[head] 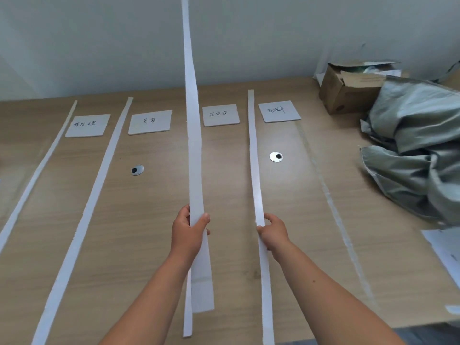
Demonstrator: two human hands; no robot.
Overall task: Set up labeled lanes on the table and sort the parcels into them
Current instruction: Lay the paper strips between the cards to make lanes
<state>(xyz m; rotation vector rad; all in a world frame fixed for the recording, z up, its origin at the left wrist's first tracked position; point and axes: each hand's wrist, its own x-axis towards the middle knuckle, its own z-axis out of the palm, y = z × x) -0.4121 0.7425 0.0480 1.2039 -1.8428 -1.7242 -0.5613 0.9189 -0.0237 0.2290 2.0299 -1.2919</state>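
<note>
Item 1, raised strip (pixel 194 145): long white band, foam or paper, I cannot tell which. My left hand (pixel 189 232) grips it near its near end, thumb across the front and fingers wrapped behind. The far end stands up past the top of view and bows slightly. I judge it light, limp enough to flop and easy to crease, so it is best held low and steadied further along before laying. A second strip (pixel 188 319) lies beneath it at the near edge.

Item 2, flat strip (pixel 254 158): lies on the table (pixel 149 220) to the right, running near to far. My right hand (pixel 273 232) pinches its edge, thumb against the side and fingers curled. Both forearms reach forward, roughly parallel.

Item 3, two left strips (pixel 99 190) (pixel 37 170): lying flat, well apart.

Item 4, four cards (pixel 87 125) (pixel 150 122) (pixel 220 115) (pixel 278 111): handwritten, one at the far end of each lane.

Item 5, grey bags (pixel 410 145): soft, crumpled heap at far right, unsorted, beside a cardboard box (pixel 348 90). I judge them light and slippery.
</note>
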